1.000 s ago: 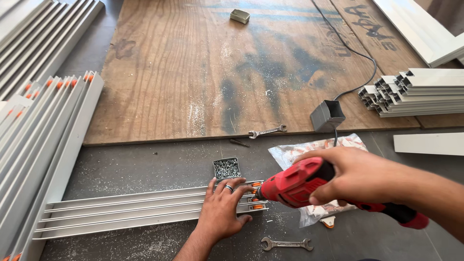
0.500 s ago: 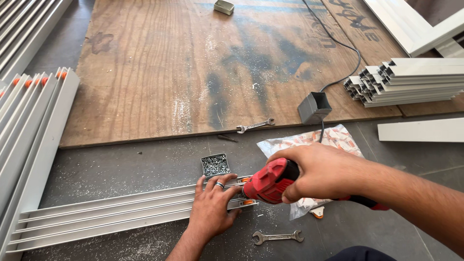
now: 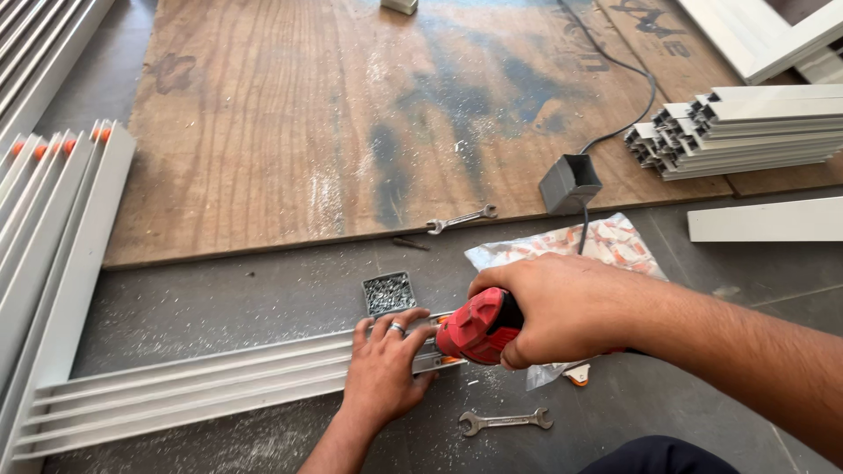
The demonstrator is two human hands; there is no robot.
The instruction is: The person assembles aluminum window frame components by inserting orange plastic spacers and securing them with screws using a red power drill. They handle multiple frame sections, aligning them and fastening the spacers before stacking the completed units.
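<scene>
Hands first: my left hand (image 3: 384, 369) lies flat, fingers spread, pressing on the near end of a long grey aluminium rail (image 3: 202, 386) that rests on the concrete floor (image 3: 219, 298). My right hand (image 3: 562, 307) is wrapped tight around a red power drill (image 3: 479, 326), whose nose points at the rail end just beside my left fingertips; the two hands are close but not touching. A small square box of screws (image 3: 389, 292) sits just beyond the left hand. One spanner (image 3: 506, 422) lies on the floor near my right wrist, another spanner (image 3: 461, 219) at the near edge of the plywood sheet (image 3: 290, 132). A clear bag of orange-and-white parts (image 3: 606, 246) lies under my right forearm. Stacked white profiles (image 3: 746, 132) rest at the sheet's right edge, and more rails (image 3: 44, 228) lie along the left.
</scene>
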